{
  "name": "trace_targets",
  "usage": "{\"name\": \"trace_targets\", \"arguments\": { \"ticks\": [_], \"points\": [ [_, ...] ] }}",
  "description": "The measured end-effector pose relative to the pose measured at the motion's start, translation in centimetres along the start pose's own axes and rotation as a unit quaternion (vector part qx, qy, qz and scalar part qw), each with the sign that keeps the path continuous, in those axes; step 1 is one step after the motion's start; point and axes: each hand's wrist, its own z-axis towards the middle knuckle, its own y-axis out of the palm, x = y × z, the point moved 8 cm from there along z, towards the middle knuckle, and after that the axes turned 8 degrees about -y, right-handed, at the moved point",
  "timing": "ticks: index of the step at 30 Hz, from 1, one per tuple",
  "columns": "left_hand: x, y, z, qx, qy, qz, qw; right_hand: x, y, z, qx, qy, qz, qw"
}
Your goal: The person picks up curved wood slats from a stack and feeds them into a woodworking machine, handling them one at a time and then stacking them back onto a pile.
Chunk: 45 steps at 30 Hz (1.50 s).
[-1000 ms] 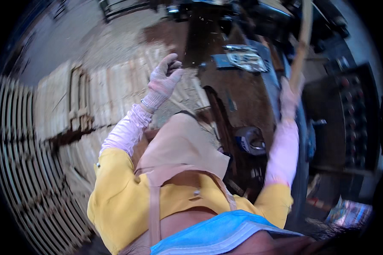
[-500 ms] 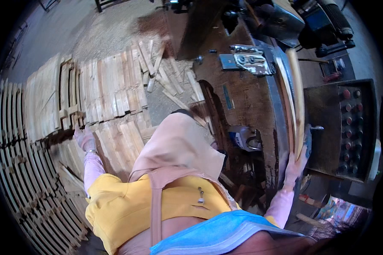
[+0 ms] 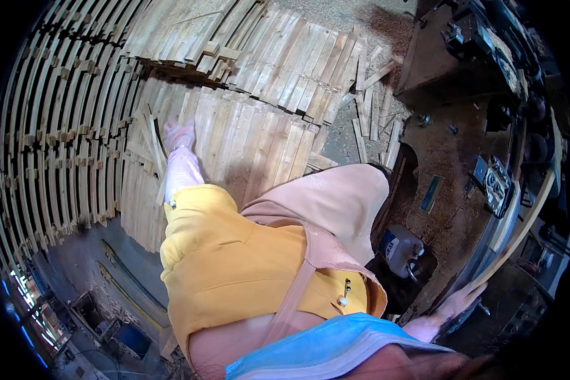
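Observation:
My left hand (image 3: 178, 136), in a pale pink glove below a yellow sleeve, reaches out to the left and lies flat on a low stack of short wooden slats (image 3: 253, 136). Its fingers are spread and nothing is in its grasp. My right hand (image 3: 457, 303), also gloved, is at the lower right and grips the near end of a long thin wooden slat (image 3: 524, 223). That slat runs up and away along the edge of a dusty machine table (image 3: 453, 209).
Rows of stacked slats (image 3: 57, 139) fill the left and the top. Loose offcuts (image 3: 367, 120) lie on the sawdust floor by the machine. A metal fixture (image 3: 497, 183) sits on the table and a small blue-and-grey unit (image 3: 399, 247) hangs below it.
My left hand has dropped from up near the machine down and left onto the slat stack. The view has turned left. My right hand still holds the long slat, now lower in the picture.

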Motion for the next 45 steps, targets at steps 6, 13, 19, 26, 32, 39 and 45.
{"name": "trace_targets", "arguments": {
  "ticks": [6, 13, 19, 26, 32, 39, 45],
  "points": [
    [-9.3, 12.1, 5.2, -0.173, 0.045, -0.169, 0.969, 15.1, -10.0, -17.1, -0.053, 0.101, -0.067, 0.991],
    [-9.7, 10.4, 2.5, -0.409, -0.076, -0.221, 0.882, 5.9, -6.1, -6.1, 0.058, 0.0, -0.196, 0.979],
    [-9.9, 7.0, 1.8, -0.414, -0.042, -0.368, 0.832, -3.1, 1.5, 4.6, 0.012, -0.08, -0.06, 0.995],
    [-0.3, -3.3, -4.1, -0.278, 0.188, -0.21, 0.918, -5.4, 5.6, 8.1, -0.035, -0.086, 0.093, 0.991],
    [24.7, -12.6, -17.6, -0.419, 0.334, -0.411, 0.738, -33.3, 13.9, -4.5, -0.27, -0.282, 0.3, 0.87],
    [46.1, -20.5, -43.1, -0.619, 0.206, -0.662, 0.369, -34.7, 12.0, -7.4, -0.195, -0.343, 0.116, 0.911],
    [44.2, -24.2, -65.1, -0.771, 0.382, -0.446, 0.245, -10.3, -1.8, -3.7, 0.03, -0.196, 0.072, 0.977]
  ]
}}
